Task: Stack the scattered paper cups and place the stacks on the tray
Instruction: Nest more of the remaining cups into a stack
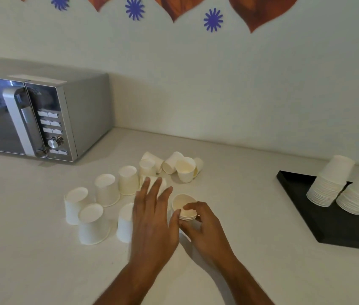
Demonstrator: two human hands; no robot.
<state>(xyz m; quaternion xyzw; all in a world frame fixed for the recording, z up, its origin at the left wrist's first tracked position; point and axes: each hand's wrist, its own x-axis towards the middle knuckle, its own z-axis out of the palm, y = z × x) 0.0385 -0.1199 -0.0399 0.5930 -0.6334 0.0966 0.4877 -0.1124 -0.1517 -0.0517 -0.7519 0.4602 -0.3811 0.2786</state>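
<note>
Several white paper cups (105, 189) lie scattered on the pale counter, most upside down, some on their sides near the back (172, 165). My right hand (202, 225) grips a short stack of nested cups (184, 205), mouth up, at the counter's middle. My left hand (152, 214) hovers just left of that stack with fingers straight, over an upturned cup (124, 223) and a cup lying on its side. A black tray (306, 205) at the right carries two tall inverted cup stacks (330, 181).
A silver microwave (42, 119) stands at the back left against the wall. The wall runs along the counter's far edge. Bare counter lies between the cups and the tray and in front of my arms.
</note>
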